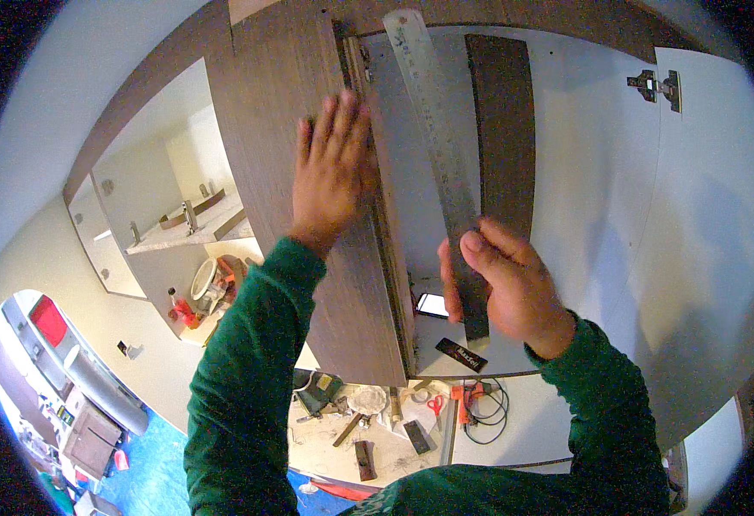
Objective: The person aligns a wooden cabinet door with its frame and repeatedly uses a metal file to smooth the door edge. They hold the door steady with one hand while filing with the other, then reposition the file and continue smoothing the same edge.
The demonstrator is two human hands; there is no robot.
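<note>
My left hand [329, 176] lies flat with its fingers stretched out on a brown wood-grain panel [269, 146], close to the panel's right edge. My right hand [519, 284] grips a long steel ruler [429, 107] near its lower end, with the thumb at its edge. Tilted slightly, the ruler rises in front of the open white cabinet, its top leaning left. Just to its right, a dark wood-grain strip [507, 129] stands upright inside the cabinet. On the cabinet floor are a phone [433, 304] with a lit screen and a small dark plate [461, 353].
A white door [712, 215] with a metal hinge [656, 88] stands open at right. Below, a cluttered worktop holds red scissors [435, 404], an orange power tool [473, 391] with a black cord and dark offcuts [366, 460]. A mirror [166, 163] and a red bottle [183, 308] are at left.
</note>
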